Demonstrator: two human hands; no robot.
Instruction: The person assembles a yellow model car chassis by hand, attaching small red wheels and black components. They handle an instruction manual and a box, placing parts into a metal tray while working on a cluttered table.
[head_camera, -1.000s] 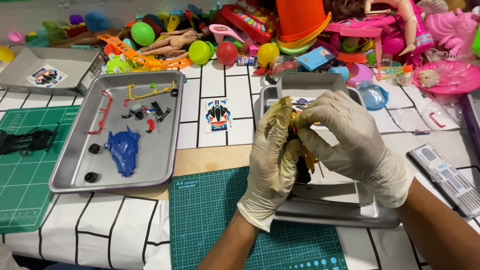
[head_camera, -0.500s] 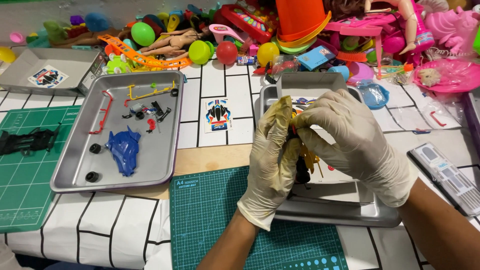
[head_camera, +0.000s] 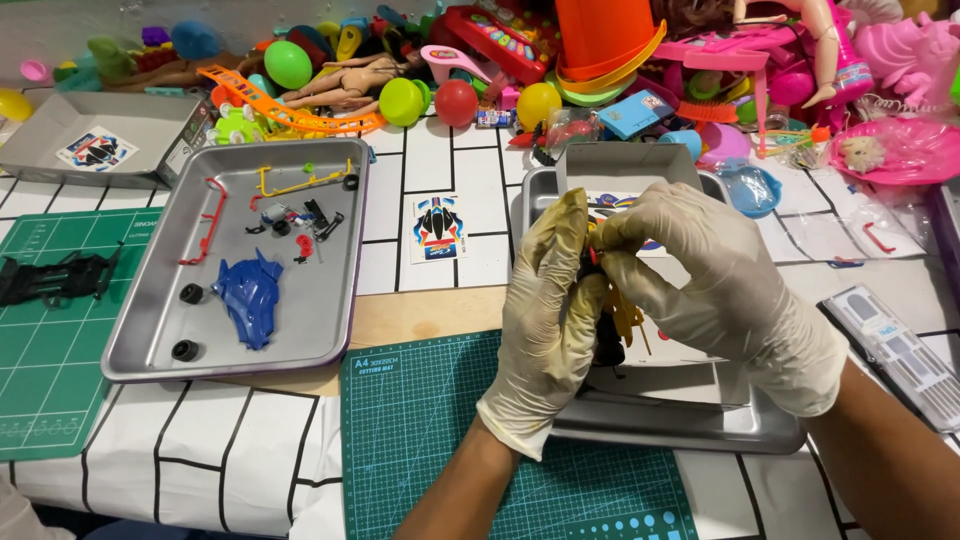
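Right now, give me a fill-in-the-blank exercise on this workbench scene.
1. Both the left hand and the right hand wear pale ____.
2. The blue car body shell lies in the ____ metal tray.
3. The sticker sheet lies ____ the two trays.
4. Under the left wrist lies a ____ cutting mat.

Missing words: gloves; left; between; green
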